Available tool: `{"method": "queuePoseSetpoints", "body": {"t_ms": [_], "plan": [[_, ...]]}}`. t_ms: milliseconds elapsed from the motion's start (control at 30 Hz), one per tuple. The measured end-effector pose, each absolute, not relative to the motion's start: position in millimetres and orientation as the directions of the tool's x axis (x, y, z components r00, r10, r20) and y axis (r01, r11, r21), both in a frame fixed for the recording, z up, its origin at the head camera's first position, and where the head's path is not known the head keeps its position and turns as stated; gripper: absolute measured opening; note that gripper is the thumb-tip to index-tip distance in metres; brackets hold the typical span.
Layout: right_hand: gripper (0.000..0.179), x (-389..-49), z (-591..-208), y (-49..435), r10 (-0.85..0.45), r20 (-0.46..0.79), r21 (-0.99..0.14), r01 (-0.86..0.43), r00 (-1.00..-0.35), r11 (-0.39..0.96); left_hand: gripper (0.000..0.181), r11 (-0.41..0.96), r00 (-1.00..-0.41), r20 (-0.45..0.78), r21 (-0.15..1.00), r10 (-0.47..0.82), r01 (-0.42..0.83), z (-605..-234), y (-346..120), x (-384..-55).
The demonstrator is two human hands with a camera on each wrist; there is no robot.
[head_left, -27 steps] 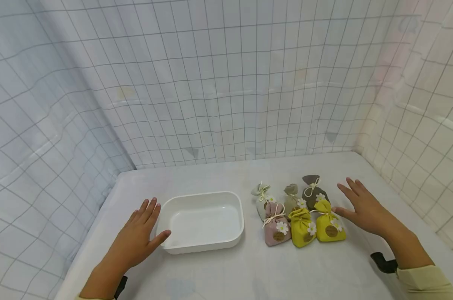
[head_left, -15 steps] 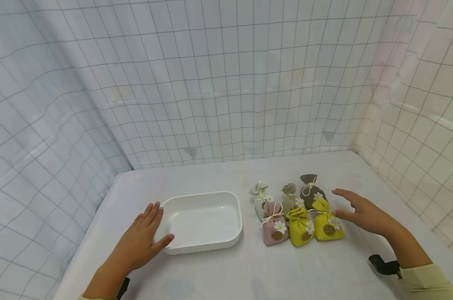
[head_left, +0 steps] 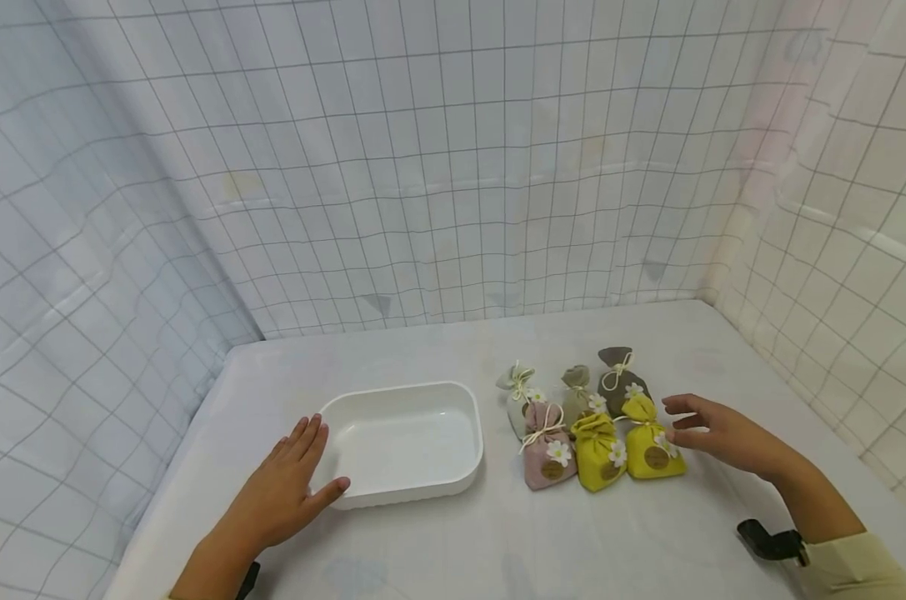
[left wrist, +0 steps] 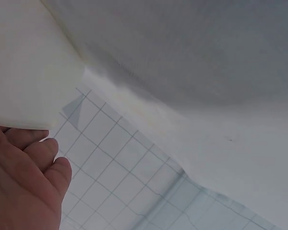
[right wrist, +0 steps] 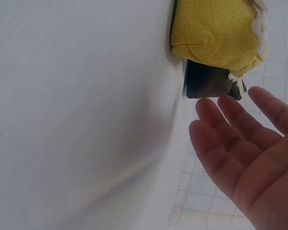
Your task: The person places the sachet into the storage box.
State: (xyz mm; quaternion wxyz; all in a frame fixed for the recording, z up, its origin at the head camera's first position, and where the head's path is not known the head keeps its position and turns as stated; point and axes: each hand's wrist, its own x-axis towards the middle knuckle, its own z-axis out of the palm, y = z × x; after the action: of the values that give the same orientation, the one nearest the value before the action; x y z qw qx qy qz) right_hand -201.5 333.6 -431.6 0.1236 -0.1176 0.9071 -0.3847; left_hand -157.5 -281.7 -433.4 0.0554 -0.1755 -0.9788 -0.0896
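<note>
My left hand lies with straight fingers along the left end of a white rectangular tray, its thumb over the near corner. In the left wrist view, the fingertips sit right at the tray's edge. My right hand, fingers slightly bent and thumb apart, hovers at the right side of a yellow drawstring pouch with a white flower and round brown label. Nothing is gripped by it. The right wrist view has this yellow pouch just past the fingers, with a dark pouch behind.
Beside the yellow pouch stand another yellow pouch and a pink one. Behind them are a dark grey pouch, a beige one and a pale one. Grid-patterned curtains enclose the white-covered table.
My right hand has gone from spread fingers to a bent, narrower shape and come closer to the right yellow pouch. The left hand has shifted slightly against the tray's left end.
</note>
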Motion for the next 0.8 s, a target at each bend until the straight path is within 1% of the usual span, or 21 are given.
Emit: {"method": "queuePoseSetpoints", "body": {"t_ms": [200, 300, 433, 800], "plan": [[0.061, -200, -434, 333, -0.327, -0.196, -0.774, -0.059, -0.924, 0.630, 0.092, 0.921, -0.931, 0.151, 0.160, 0.333, 0.355, -435, -282, -156], [0.060, -200, -435, 332, -0.326, -0.233, -0.795, -0.014, -0.916, 0.606, 0.092, 0.921, -0.929, 0.158, 0.157, 0.334, 0.357, -436, -282, -156], [0.060, -201, -436, 330, -0.326, -0.255, -0.804, 0.013, -0.910, 0.594, 0.091, 0.920, -0.924, 0.178, 0.140, 0.340, 0.365, -438, -282, -156], [0.063, -201, -440, 326, -0.318, -0.263, -0.796, 0.018, -0.911, 0.606, 0.088, 0.914, -0.913, 0.212, 0.142, 0.348, 0.381, -445, -282, -158]]}}
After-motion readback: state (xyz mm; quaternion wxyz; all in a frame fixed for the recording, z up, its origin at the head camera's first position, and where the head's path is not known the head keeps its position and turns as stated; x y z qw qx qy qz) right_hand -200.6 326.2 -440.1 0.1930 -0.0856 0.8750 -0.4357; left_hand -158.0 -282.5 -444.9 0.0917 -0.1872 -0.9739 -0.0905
